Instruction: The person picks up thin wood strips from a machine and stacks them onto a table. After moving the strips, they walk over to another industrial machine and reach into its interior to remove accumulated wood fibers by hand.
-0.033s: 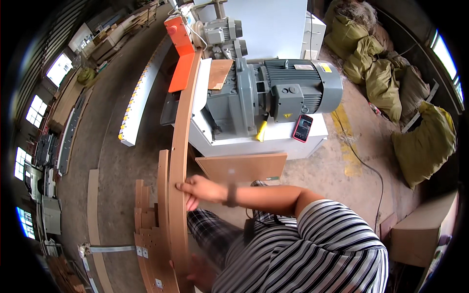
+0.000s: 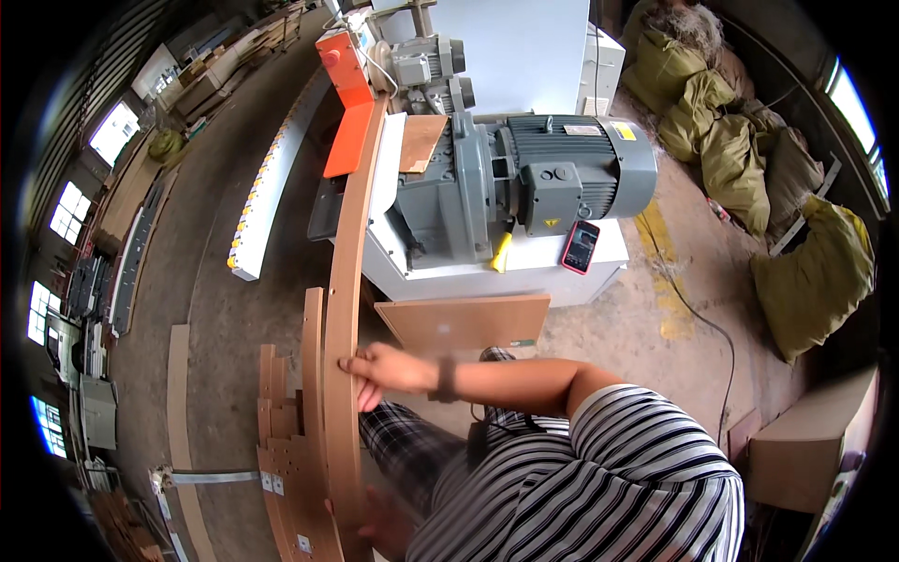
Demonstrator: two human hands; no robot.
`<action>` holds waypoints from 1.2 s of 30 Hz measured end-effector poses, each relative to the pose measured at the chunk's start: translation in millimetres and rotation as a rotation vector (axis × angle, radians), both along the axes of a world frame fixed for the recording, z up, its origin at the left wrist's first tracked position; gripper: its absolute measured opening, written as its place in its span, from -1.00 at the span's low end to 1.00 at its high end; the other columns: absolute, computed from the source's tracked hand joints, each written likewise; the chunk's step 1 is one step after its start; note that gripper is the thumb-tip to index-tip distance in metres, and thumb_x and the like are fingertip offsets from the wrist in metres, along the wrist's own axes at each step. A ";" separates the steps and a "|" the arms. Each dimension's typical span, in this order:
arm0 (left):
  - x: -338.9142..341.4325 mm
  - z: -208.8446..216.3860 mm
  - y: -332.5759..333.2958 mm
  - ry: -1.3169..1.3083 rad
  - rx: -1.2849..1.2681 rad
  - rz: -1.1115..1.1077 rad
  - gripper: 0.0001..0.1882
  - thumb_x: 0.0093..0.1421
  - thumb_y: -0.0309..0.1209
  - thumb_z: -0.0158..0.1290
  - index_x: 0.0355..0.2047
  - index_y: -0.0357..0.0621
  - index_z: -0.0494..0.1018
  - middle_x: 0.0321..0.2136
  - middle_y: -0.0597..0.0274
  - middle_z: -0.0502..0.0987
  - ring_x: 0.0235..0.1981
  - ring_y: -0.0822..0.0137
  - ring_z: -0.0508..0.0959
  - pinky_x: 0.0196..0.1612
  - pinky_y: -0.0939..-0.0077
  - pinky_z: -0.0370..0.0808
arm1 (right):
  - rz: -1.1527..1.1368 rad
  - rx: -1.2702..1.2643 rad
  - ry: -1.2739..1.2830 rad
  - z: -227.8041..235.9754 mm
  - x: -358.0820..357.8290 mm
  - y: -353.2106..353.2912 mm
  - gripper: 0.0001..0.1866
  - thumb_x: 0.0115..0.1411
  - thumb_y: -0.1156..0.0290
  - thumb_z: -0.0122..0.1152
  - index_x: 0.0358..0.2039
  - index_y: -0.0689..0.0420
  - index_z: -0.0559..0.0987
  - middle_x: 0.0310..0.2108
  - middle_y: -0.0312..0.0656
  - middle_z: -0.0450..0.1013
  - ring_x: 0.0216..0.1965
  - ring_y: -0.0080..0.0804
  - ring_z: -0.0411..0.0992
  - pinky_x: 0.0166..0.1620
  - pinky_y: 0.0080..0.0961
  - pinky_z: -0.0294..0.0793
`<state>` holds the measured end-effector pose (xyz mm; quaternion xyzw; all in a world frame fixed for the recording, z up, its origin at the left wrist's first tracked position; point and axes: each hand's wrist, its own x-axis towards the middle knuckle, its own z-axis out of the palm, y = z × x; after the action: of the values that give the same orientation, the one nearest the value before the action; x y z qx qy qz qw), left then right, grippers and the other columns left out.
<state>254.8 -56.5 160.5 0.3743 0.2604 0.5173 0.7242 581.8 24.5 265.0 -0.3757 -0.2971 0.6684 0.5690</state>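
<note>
A long, narrow wooden strip [image 2: 344, 272] runs from an orange-guarded machine at the top down to the lower edge. My right hand [image 2: 389, 368] grips the strip's right edge, thumb on top and fingers curled beneath; a dark band circles the wrist. Lower down, my left hand [image 2: 382, 525] is blurred and partly hidden, wrapped under the same strip, a fingertip showing at its left edge. Left of the strip, close beside it, are stacked drilled wooden boards [image 2: 298, 468] with small white labels. The strip's far end meets the machine's orange guard [image 2: 349, 140].
A large grey motor [image 2: 576, 169] sits on a white machine base, with a phone [image 2: 581, 247] and a yellow-handled tool [image 2: 502, 251]. A wooden panel [image 2: 468, 318] leans below. A cable [image 2: 698, 314] crosses the floor. Bulging sacks [image 2: 810, 276] and a cardboard box [image 2: 805, 440] stand right.
My right hand has shifted very slightly down along the strip's edge. My left hand and the surroundings look about the same.
</note>
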 end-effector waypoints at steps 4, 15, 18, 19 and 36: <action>19.9 14.3 -10.3 0.203 -0.086 0.218 -0.05 0.11 0.24 -0.06 0.31 -0.11 -0.06 0.26 0.23 0.15 0.25 0.29 0.19 0.18 0.26 0.21 | 0.130 -0.008 0.036 -11.7 -16.3 -12.1 -0.52 0.33 0.11 -0.08 -0.27 0.38 0.50 -0.42 -0.03 0.54 -0.45 -0.39 0.56 -0.39 -0.55 0.63; -89.3 50.6 -28.1 -0.705 -0.046 0.230 -0.12 0.21 0.23 -0.28 0.24 -0.32 0.09 0.21 -0.28 0.11 0.20 -0.29 0.14 0.21 -0.01 0.16 | 0.014 0.005 0.116 -5.3 18.8 39.6 -0.66 0.26 0.20 0.10 -0.15 0.24 0.46 -0.35 -0.19 0.54 -0.39 -0.52 0.54 -0.29 -0.63 0.60; -137.6 66.8 -35.2 -0.896 0.033 0.297 -0.12 0.23 0.23 -0.32 0.22 -0.35 0.11 0.20 -0.36 0.10 0.19 -0.39 0.13 0.22 -0.06 0.15 | 0.051 0.066 0.250 -5.4 4.5 53.5 -0.71 0.28 0.24 0.08 -0.13 0.19 0.46 -0.28 -0.24 0.53 -0.28 -0.53 0.53 -0.15 -0.60 0.55; -145.6 72.7 -35.3 -0.808 0.055 0.383 -0.13 0.22 0.23 -0.31 0.23 -0.34 0.11 0.20 -0.33 0.11 0.19 -0.35 0.14 0.22 -0.04 0.16 | 0.067 0.100 0.326 -5.2 -1.8 58.0 -0.72 0.28 0.26 0.08 -0.11 0.17 0.45 -0.23 -0.26 0.52 -0.21 -0.53 0.52 -0.08 -0.58 0.53; -281.0 36.4 -19.5 0.086 -0.031 0.936 -0.20 0.17 0.17 -0.06 0.24 -0.13 0.13 0.17 0.15 0.28 0.18 0.20 0.27 0.23 0.28 0.17 | -0.154 0.172 0.107 35.7 27.7 21.0 -0.72 0.25 0.35 0.13 -0.07 0.18 0.43 -0.18 -0.24 0.48 -0.16 -0.50 0.48 -0.12 -0.59 0.52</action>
<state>-26.1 -76.0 196.8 0.2268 0.4387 0.7683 0.4071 609.5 45.5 300.7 -0.3110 -0.2924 0.6139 0.6640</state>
